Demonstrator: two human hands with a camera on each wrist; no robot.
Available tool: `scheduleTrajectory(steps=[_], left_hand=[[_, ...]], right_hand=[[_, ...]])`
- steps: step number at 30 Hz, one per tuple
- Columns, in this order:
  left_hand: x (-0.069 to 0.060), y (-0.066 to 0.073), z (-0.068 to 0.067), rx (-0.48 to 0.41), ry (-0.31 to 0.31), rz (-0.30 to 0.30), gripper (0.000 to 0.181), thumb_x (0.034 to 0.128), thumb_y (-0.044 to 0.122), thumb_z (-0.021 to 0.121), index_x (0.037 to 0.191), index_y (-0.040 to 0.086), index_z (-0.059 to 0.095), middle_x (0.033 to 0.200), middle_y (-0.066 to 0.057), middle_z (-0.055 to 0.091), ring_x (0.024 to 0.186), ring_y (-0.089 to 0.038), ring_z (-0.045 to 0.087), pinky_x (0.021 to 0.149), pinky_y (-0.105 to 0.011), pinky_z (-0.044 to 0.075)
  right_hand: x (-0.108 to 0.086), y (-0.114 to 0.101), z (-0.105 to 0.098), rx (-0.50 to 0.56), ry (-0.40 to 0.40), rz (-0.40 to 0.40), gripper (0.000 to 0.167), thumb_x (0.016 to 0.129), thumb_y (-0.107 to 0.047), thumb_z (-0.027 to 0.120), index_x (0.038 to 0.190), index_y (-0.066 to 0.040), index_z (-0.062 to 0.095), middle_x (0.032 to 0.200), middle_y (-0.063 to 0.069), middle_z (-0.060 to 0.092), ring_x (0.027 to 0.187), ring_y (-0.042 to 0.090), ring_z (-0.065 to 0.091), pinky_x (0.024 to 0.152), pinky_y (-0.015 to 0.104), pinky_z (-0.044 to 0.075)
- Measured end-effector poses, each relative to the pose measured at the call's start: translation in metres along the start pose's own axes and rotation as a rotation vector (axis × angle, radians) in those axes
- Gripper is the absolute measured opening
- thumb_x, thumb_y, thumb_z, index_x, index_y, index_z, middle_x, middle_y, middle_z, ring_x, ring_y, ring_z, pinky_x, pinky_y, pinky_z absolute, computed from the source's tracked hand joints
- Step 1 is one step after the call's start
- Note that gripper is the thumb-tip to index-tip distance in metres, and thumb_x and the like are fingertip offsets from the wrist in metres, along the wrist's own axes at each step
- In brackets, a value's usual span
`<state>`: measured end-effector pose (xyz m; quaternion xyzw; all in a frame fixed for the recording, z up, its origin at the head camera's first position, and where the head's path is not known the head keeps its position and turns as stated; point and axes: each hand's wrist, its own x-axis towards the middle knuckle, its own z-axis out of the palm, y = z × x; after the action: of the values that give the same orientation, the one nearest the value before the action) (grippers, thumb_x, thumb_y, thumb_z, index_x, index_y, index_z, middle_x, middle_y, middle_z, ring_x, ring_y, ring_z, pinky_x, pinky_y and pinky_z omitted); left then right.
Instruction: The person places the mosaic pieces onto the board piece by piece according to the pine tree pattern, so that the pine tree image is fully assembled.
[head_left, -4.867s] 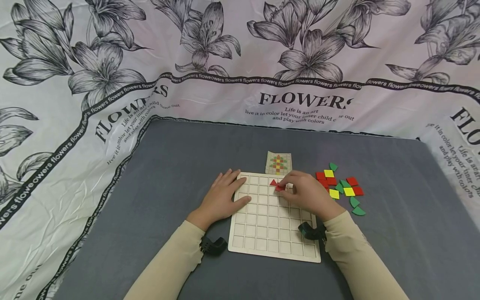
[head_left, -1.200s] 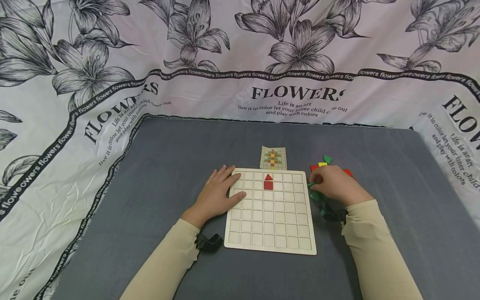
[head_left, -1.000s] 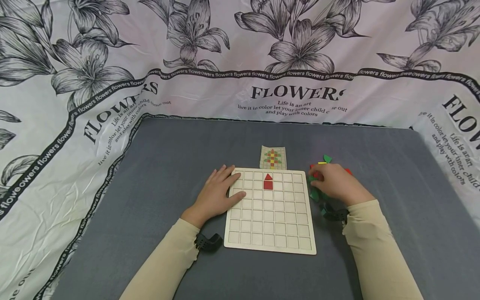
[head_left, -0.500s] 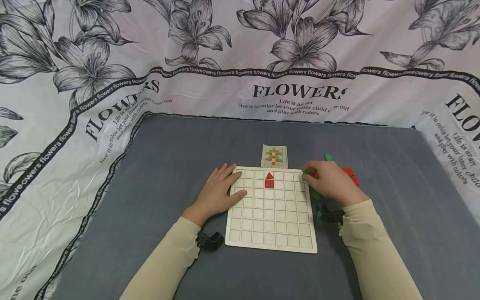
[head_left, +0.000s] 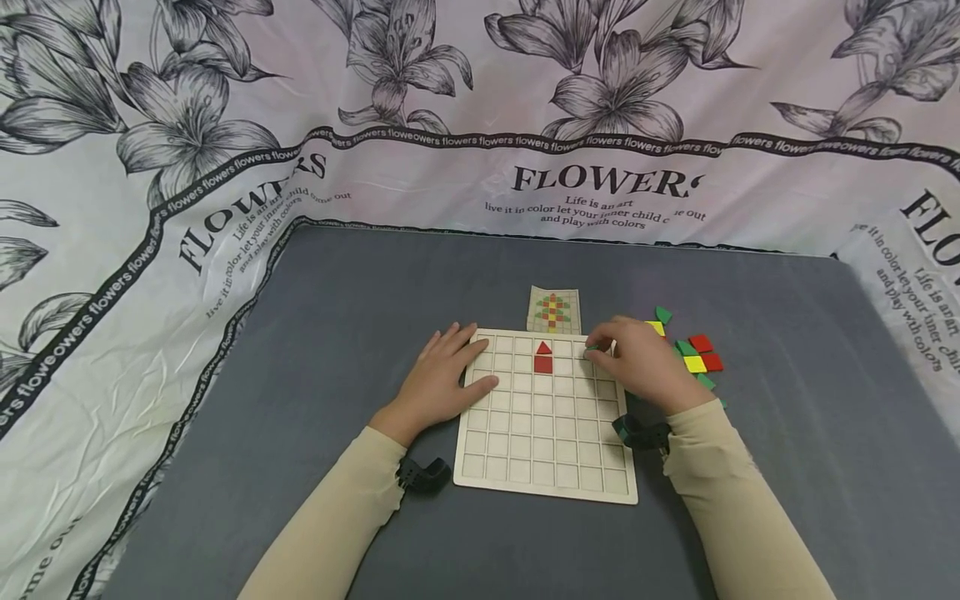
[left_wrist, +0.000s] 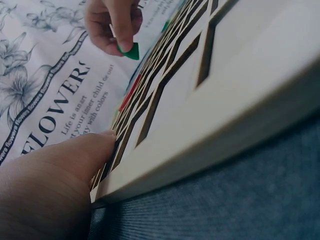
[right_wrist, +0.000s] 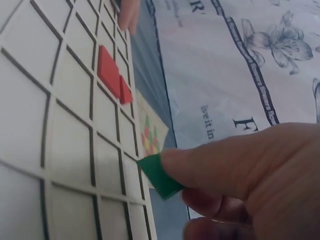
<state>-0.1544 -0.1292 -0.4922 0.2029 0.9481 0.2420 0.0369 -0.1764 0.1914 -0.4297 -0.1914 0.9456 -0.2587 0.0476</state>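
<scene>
A pale grid board (head_left: 543,433) lies on the table, its cells framed by thin raised ridges. In its top rows sit a red triangle (head_left: 543,347) and, just below, a red square (head_left: 543,364). My left hand (head_left: 435,387) rests on the board's left edge with fingers spread and thumb on the grid. Between thumb and fingers my right hand (head_left: 639,364) pinches a small green tile (right_wrist: 161,176) with pointed corners, held above the board's upper right part. The left wrist view shows this green tile (left_wrist: 131,51) apart from the grid.
Behind the board lies a pattern card (head_left: 553,311) with coloured shapes. To the right are loose tiles: red (head_left: 701,342), yellow (head_left: 694,364) and green (head_left: 663,315), partly hidden by the right hand. A flower-printed cloth (head_left: 420,179) rises behind the grey table (head_left: 360,292).
Earlier my right hand let go of the red square below the triangle and reached into the loose tiles. It has since moved left over the board, pinching the green tile. My left hand stays put.
</scene>
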Motion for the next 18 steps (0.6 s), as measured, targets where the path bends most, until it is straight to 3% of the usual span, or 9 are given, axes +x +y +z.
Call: scheduleTrajectory(steps=[7,18], left_hand=[[0.000,-0.001,0.000,0.006,0.002,0.004,0.070,0.1028,0.056,0.059,0.160,0.017,0.048,0.172,-0.007,0.030,0.162,-0.028,0.017,0.133,-0.048,0.009],[0.000,0.000,0.000,0.004,0.007,0.004,0.070,0.1024,0.055,0.061,0.160,0.017,0.048,0.172,-0.007,0.030,0.162,-0.028,0.017,0.133,-0.047,0.008]], right_hand=[[0.001,-0.012,0.006,0.003,-0.004,0.040,0.019,0.098,-0.009,0.073,0.114,-0.002,0.079,0.095,0.010,0.070,0.076,0.023,0.060,0.066,0.037,0.053],[0.005,-0.017,0.016,0.000,0.009,0.172,0.017,0.097,-0.017,0.071,0.102,-0.002,0.078,0.089,0.010,0.075,0.074,0.022,0.065,0.063,0.036,0.056]])
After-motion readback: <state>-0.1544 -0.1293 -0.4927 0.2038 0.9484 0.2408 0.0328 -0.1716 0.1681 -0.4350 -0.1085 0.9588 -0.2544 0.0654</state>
